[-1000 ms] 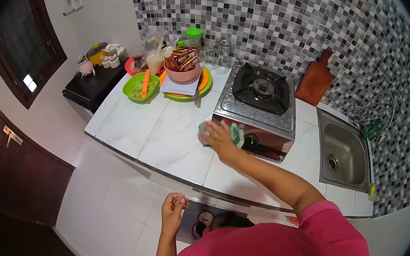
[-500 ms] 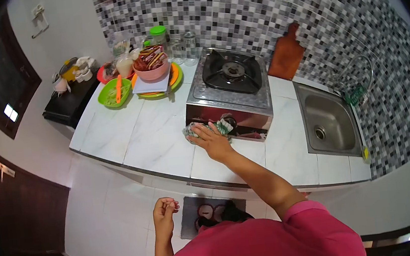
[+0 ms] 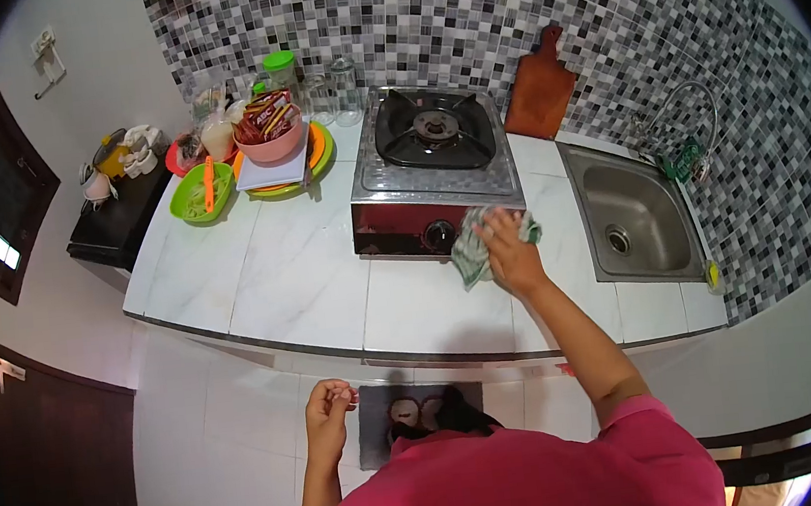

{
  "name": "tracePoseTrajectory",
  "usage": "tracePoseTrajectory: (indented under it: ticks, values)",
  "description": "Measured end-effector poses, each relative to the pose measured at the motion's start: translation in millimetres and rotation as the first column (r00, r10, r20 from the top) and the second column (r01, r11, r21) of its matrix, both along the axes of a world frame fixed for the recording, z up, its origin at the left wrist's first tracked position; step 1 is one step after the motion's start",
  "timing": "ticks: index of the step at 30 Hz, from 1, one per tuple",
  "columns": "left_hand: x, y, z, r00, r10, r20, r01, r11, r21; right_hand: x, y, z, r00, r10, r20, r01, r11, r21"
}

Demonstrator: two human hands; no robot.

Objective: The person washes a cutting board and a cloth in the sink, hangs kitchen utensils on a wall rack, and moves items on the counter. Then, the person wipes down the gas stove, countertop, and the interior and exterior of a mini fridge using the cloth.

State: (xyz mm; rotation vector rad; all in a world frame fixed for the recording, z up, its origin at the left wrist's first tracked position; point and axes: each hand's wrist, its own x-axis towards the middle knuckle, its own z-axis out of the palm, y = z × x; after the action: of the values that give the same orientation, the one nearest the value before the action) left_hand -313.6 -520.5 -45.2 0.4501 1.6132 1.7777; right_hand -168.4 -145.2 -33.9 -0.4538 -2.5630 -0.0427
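Note:
My right hand (image 3: 512, 247) presses a green and white cloth (image 3: 471, 254) against the front right of the gas stove (image 3: 393, 225), its fingers over the fabric. The stove's round knob (image 3: 439, 236) shows just left of the cloth. Part of the cloth hangs onto the white tiled counter (image 3: 300, 284). My left hand (image 3: 331, 414) hangs in front of the counter edge, over the floor, with its fingers curled together; whether something small is between them cannot be made out.
At the counter's left stand a green bowl (image 3: 193, 204) with an orange-handled tool, stacked plates (image 3: 321, 153), a pink bowl (image 3: 268, 149) of packets and glass jars (image 3: 345, 91). A cutting board (image 3: 541, 91) leans on the wall beside the sink (image 3: 633, 209).
My right hand and the cloth have moved right along the stove's front, uncovering the knob. The view has shifted. My left hand stays low with curled fingers.

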Motion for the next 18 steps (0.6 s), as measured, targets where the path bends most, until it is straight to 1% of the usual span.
tracePoseTrajectory:
  ticks: [1, 4, 5, 8, 10, 11, 13, 14, 15, 16, 18]
  values:
    - [0.1, 3.2, 1.1, 1.0, -0.014, -0.006, 0.014, 1.0, 0.004, -5.6, 0.0, -0.5, 0.993, -0.057, -0.107, 0.055, 0.998, -0.025]
    - [2.2, 11.0, 4.7, 0.999, -0.051, -0.011, 0.051, 0.999, 0.017, -26.8, -28.3, -4.4, 0.951, -0.243, -0.191, 0.228, 0.969, -0.099]
    - [2.8, 13.8, 6.0, 0.998, -0.063, -0.008, 0.063, 0.998, 0.026, -28.0, -38.8, -11.2, 0.962, -0.232, -0.142, 0.21, 0.965, -0.156]
    - [2.7, 16.2, 5.7, 0.998, -0.06, -0.004, 0.06, 0.998, 0.036, -5.5, -65.9, -24.0, 0.991, -0.129, 0.03, 0.132, 0.965, -0.227]
    - [1.1, 16.9, 7.0, 0.999, -0.044, -0.002, 0.044, 0.999, 0.025, 21.1, -69.1, -28.6, 0.977, -0.158, 0.145, 0.195, 0.937, -0.29]
    - [-1.3, 17.7, 7.2, 0.998, -0.04, -0.039, 0.042, 0.998, 0.056, 31.5, -69.0, -30.6, 0.964, -0.17, 0.207, 0.23, 0.92, -0.316]
    - [-12.8, 22.8, 7.3, 0.993, -0.027, -0.111, 0.04, 0.992, 0.119, 39.5, -69.4, -34.2, 0.944, -0.269, 0.189, 0.318, 0.893, -0.319]
    - [-22.3, 28.6, 6.9, 0.983, -0.009, -0.186, 0.034, 0.991, 0.132, 42.0, -70.6, -36.1, 0.931, -0.318, 0.18, 0.361, 0.876, -0.321]
    - [-32.2, 35.5, 13.3, 0.951, -0.007, -0.308, 0.024, 0.998, 0.05, 33.0, -80.1, -40.0, 0.898, -0.401, 0.183, 0.437, 0.862, -0.257]
    - [-42.4, 45.7, 22.1, 0.904, -0.018, -0.427, 0.006, 1.0, -0.029, 21.3, -86.4, -46.2, 0.914, -0.368, 0.173, 0.402, 0.88, -0.252]
    - [-56.5, 75.6, 46.4, 0.867, -0.007, -0.499, -0.06, 0.991, -0.118, -8.5, -96.5, -57.5, 0.942, -0.303, 0.148, 0.331, 0.913, -0.24]
